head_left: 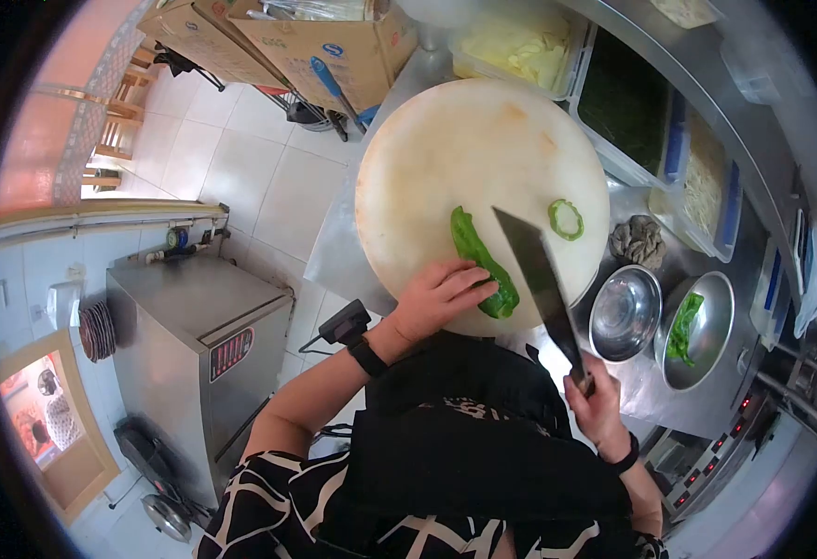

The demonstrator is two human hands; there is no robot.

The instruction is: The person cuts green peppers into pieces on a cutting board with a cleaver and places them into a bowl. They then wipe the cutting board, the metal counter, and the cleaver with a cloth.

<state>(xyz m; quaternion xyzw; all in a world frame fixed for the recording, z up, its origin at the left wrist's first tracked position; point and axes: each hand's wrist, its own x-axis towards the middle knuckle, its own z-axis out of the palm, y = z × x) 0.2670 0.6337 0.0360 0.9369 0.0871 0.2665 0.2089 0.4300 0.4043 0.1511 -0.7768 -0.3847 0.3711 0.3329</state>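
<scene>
On the round white cutting board (427, 140) lies a long green pepper (470, 240). My left hand (441, 296) rests on its lower part, fingers bent over it and pressed together. My right hand (597, 401) is wrapped round the handle of a cleaver (541, 275), whose broad dark blade points up and left over the board, to the right of the pepper and apart from it. A cut green pepper piece (566, 220), pale in the middle, sits on the board right of the blade.
Right of the board are an empty metal bowl (624, 313), a metal bowl (716, 321) with green pepper in it, and a crumpled cloth (638, 242). Food containers (627, 107) line the back right. Cardboard boxes (324, 56) stand at the upper left, a steel cabinet (194, 298) at left.
</scene>
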